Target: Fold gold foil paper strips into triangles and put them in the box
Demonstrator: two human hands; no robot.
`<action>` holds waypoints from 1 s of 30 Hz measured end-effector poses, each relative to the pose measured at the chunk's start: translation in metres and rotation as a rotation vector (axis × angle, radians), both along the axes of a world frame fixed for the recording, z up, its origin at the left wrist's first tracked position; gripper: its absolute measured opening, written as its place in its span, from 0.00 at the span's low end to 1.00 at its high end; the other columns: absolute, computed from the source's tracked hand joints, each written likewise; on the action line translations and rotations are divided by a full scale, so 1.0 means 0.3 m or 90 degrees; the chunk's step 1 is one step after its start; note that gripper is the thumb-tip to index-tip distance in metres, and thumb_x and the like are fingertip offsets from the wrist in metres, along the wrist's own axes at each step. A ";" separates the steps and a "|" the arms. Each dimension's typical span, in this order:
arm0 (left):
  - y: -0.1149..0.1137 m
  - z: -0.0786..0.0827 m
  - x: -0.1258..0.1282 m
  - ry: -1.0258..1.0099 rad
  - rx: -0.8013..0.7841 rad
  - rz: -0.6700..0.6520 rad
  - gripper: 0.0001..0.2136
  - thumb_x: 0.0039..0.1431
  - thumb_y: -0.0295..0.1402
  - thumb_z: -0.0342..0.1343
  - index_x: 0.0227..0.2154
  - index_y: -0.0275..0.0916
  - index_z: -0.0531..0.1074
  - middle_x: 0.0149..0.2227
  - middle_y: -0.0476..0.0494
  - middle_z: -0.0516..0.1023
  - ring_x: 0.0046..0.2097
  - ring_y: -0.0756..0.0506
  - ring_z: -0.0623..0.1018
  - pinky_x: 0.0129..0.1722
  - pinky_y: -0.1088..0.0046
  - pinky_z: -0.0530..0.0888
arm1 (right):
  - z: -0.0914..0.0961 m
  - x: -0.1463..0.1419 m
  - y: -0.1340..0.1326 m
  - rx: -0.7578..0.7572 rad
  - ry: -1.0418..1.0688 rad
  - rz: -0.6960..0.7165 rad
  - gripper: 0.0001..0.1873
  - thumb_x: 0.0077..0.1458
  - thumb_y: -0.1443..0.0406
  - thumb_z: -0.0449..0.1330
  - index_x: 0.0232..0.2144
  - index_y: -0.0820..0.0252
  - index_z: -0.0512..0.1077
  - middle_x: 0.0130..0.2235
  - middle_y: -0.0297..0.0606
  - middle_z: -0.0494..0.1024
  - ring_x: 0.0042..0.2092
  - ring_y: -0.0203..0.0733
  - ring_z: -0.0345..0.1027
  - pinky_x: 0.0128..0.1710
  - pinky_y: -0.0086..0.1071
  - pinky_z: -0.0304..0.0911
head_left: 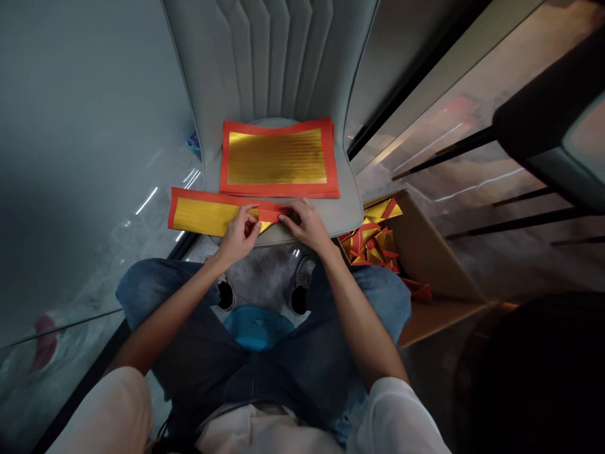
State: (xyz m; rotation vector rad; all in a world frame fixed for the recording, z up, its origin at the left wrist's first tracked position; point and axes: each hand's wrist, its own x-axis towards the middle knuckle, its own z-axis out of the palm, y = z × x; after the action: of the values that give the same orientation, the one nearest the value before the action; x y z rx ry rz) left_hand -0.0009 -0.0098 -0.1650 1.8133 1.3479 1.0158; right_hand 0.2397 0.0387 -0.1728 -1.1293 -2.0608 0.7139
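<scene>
A long folded strip of red-and-gold paper lies across the front of the grey chair seat, its left end jutting past the edge. My left hand pinches the strip near a small folded-over flap. Against the right end, my right hand has its thumb and fingers closed on the red paper there. Just behind both hands rests a stack of flat red sheets, each top face showing a gold rectangle inside a red border.
The grey chair stands in front of me, its back upright. On the floor at right, an open cardboard box holds several folded red-and-gold paper pieces. A blue plastic object sits between my knees. Dark chair legs stand farther right.
</scene>
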 end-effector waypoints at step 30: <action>-0.016 -0.001 -0.022 0.270 0.115 0.062 0.15 0.76 0.32 0.48 0.57 0.41 0.77 0.51 0.32 0.71 0.52 0.34 0.72 0.57 0.48 0.75 | -0.062 -0.124 0.049 0.038 -0.011 -0.178 0.14 0.70 0.52 0.62 0.45 0.55 0.77 0.45 0.48 0.82 0.49 0.59 0.69 0.53 0.55 0.68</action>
State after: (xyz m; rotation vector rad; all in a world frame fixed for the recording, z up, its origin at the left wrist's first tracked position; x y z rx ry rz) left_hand -0.0074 -0.0145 -0.1654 2.2061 1.6497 0.8532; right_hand 0.2025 0.0534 -0.1915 -1.3590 -1.8742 0.5028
